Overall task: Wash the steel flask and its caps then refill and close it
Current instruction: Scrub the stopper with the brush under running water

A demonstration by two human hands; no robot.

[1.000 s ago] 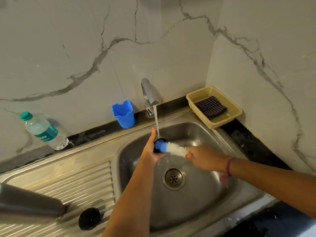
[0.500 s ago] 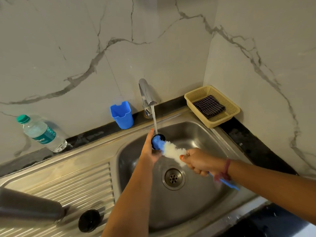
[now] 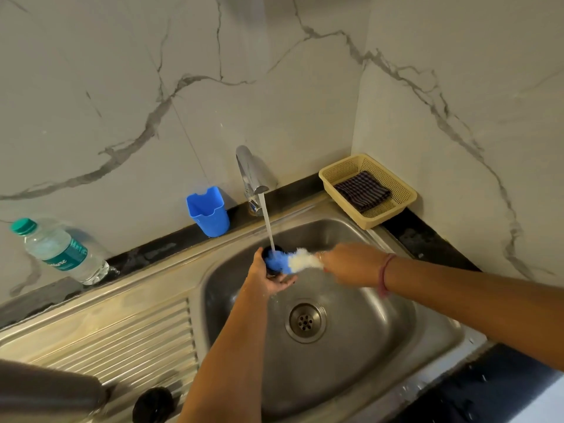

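At the centre of the frame, over a steel sink [image 3: 396, 346], the left hand [image 3: 265, 279] cups a small dark cap [image 3: 273, 250] under water running from the tap [image 3: 248, 172]. The right hand [image 3: 351, 264] is closed around a blue-and-white brush [image 3: 293, 261], its tip pressed into the cap. The flask [image 3: 45, 389] lies on the draining board at lower left, a second black cap [image 3: 154, 404] just beside it.
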